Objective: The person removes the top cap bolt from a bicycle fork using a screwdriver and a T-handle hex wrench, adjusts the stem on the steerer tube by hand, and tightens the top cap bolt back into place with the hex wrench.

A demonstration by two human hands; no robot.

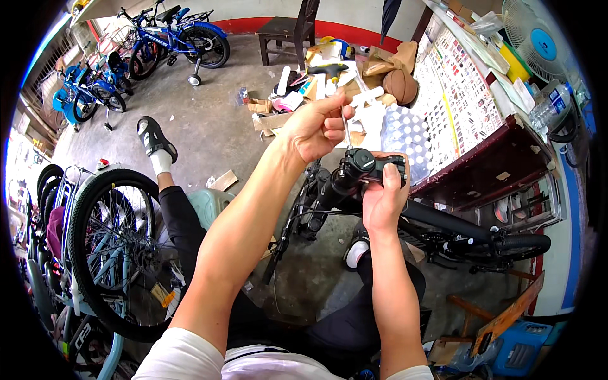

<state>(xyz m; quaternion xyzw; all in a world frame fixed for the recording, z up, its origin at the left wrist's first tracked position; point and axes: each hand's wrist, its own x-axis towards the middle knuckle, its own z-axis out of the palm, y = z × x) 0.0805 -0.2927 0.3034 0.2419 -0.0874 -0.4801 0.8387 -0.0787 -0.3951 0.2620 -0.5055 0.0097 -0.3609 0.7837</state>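
Observation:
My left hand is closed around the thin shaft of a T-handle hex key, whose black and yellow handle sticks up beyond my fingers. The key's lower end meets the top of a black bicycle stem; whether it sits in a bolt is too small to tell. My right hand grips the stem's right end, thumb on top. Below the stem, the black bicycle frame runs off to the right. Dark cables and the handlebar parts hang beside the head tube.
A loose wheel and several bicycles stand at left. Blue children's bicycles are at the back, near a dark chair. Cardboard, a basketball and bubble wrap lie ahead. At right are a cabinet and a fan.

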